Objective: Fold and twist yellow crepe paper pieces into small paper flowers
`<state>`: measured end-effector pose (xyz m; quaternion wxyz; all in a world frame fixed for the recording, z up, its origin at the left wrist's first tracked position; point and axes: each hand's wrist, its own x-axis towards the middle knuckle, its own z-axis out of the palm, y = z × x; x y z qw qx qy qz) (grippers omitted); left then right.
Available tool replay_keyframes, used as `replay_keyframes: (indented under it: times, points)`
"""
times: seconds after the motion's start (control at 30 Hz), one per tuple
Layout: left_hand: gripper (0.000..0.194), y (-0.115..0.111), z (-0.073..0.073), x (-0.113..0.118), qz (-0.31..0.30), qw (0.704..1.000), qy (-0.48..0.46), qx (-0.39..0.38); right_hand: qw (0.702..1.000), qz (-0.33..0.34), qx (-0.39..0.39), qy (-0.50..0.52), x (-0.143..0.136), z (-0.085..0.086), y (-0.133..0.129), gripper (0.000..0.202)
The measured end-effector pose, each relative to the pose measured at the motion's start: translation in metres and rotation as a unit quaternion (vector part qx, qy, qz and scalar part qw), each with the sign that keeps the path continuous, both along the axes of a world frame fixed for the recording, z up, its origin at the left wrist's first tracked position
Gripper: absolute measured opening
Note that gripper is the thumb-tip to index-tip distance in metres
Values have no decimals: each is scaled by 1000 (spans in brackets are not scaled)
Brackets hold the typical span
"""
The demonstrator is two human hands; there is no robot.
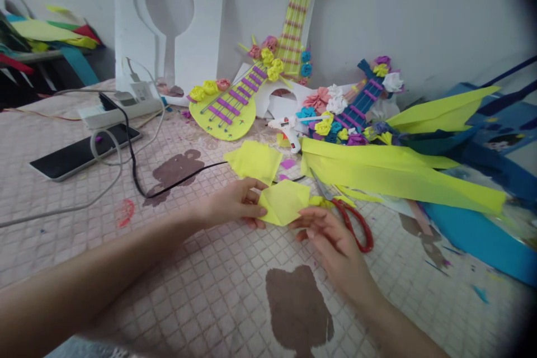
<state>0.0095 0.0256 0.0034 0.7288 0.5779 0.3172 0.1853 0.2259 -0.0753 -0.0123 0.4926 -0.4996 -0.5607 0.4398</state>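
1. The folded yellow piece [285,202] is just above the desk [201,296], between the two hands
2. The left hand [247,202] grasps its left edge between thumb and fingers
3. The right hand [329,232] has its fingertips at the lower right corner; whether they pinch it, I cannot tell
4. Just behind the piece lie more yellow sheets [255,161], a black cord running up to them
5. The scissors [356,224], red-handled, lie just beyond the right hand, near long yellow strips [398,170]
6. Further back is a white glue gun [290,133], between a yellow guitar shape [224,122] and a blue guitar shape [363,102] dressed with paper flowers
7. At the left, a white power strip [94,117] carries a black plug, behind a dark tablet-like device [84,151]
8. A white board [210,28] with a guitar-shaped opening leans against the wall
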Motion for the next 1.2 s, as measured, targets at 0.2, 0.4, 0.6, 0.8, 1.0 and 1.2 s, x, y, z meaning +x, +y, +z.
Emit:
replay_keyframes:
  times: [0.2,0.4,0.6,0.8,1.0,1.2]
  points:
    - [47,10,4,-14,-50,998,24,2,991,-19,49,-124,0,-5,1,30]
    - [49,10,8,-15,-82,996,24,-11,978,-57,61,-189,1,-9,1,38]
    - [50,9,9,-14,-103,993,46,-29,925,-47,155,-343,5,-2,2,34]
    - [50,9,11,-14,-100,992,38,-73,897,3,174,-406,6,3,2,29]
    - [52,13,9,-18,-108,988,18,-112,874,19,216,-434,5,4,2,24]
    - [50,14,8,-17,-118,989,53,-75,871,48,232,-431,6,4,3,13]
